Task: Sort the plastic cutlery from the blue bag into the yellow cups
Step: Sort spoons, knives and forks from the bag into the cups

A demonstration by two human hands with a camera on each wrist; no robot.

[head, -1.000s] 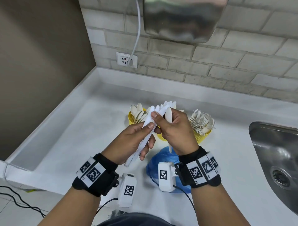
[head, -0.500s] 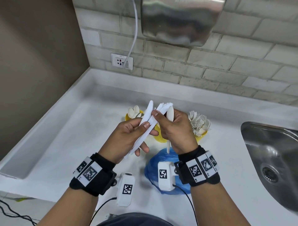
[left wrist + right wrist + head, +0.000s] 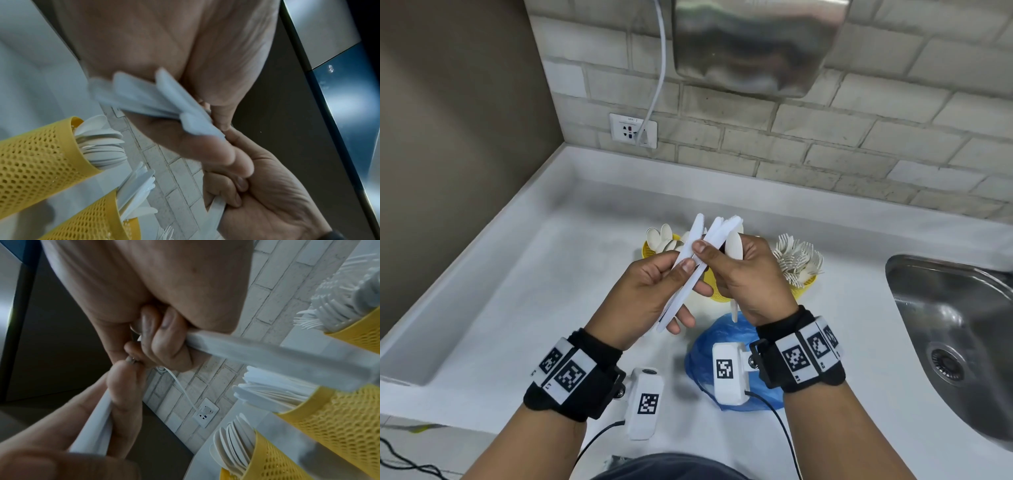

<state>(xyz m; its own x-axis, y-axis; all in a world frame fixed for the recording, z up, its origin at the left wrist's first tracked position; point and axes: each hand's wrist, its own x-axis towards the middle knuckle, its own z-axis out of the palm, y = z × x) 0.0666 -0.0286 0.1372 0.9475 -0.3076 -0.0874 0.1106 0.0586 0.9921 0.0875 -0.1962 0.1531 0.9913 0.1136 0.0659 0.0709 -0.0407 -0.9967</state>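
My left hand [image 3: 683,274] grips a fanned bundle of white plastic knives [image 3: 705,236], blades pointing up and away; the bundle's handles [image 3: 156,100] lie across the palm. My right hand [image 3: 722,255] holds a white spoon [image 3: 734,245] upright, fingers curled round its handle [image 3: 267,356], and its thumb touches the knives. Behind the hands stand three yellow mesh cups: one with spoons [image 3: 649,250], a middle one with knives [image 3: 329,415] mostly hidden in the head view, and one with forks [image 3: 803,286]. The blue bag [image 3: 702,356] lies crumpled under my right wrist.
A steel sink [image 3: 955,342] is sunk into the white counter [image 3: 534,291] at the right. The brick wall carries a socket [image 3: 632,131] with a white cable, and a metal dispenser [image 3: 750,44] hangs above. A raised ledge borders the counter on the left.
One knife blade has fanned out to the left from the bundle under my right thumb. Both hands have stayed together in front of the cups.
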